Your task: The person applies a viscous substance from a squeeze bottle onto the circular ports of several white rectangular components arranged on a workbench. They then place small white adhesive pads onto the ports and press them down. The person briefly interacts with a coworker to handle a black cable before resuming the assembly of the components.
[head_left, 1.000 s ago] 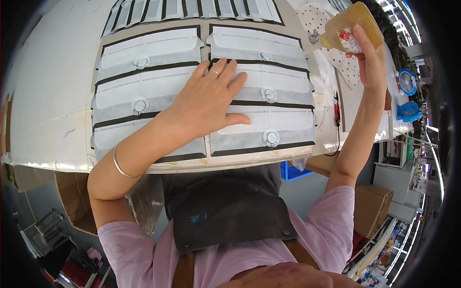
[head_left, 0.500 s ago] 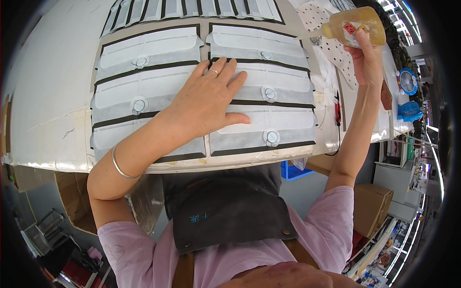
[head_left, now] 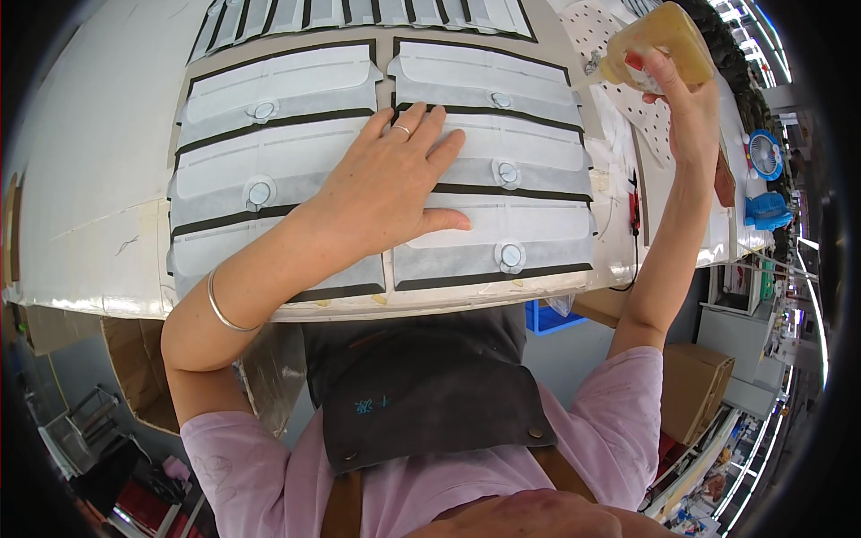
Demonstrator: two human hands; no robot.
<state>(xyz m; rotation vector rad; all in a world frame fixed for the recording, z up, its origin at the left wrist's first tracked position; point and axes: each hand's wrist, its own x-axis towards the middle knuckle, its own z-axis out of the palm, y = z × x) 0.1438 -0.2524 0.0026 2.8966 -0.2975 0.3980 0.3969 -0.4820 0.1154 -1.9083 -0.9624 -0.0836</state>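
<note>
the person's left hand (head_left: pixel 386 175) lies palm down with fingers loosely spread, clenched on nothing, over the pale panels (head_left: pixel 484 76) in the middle of the table (head_left: pixel 99 161). its fingers reach across the narrow gap between the left and right columns, the thumb stretched to the right over the near right panel. a thin ring (head_left: pixel 401 128) sits on one finger and a plain bangle (head_left: pixel 215 305) circles the forearm, which covers part of the near left panel.

the right hand (head_left: pixel 691 117) is raised at the far right, wrapped around a yellowish see-through bottle (head_left: pixel 686 40), thumb against its side. the bottle is tipped over, nozzle pointing left and slightly down, its tip just beside the right edge of the far right panel; whether the tip touches anything cannot be told.

the panels lie in two columns of three, with dark strips (head_left: pixel 493 280) along their edges and round discs (head_left: pixel 511 257) on the ones that show fully. beyond them is a row of narrow pale pieces (head_left: pixel 314 16). a white perforated sheet (head_left: pixel 587 31) lies to the right, partly behind the bottle. nearer, a red-handled tool (head_left: pixel 634 211) lies right of the panels, and a small blue fan (head_left: pixel 764 154) stands farther right.
</note>
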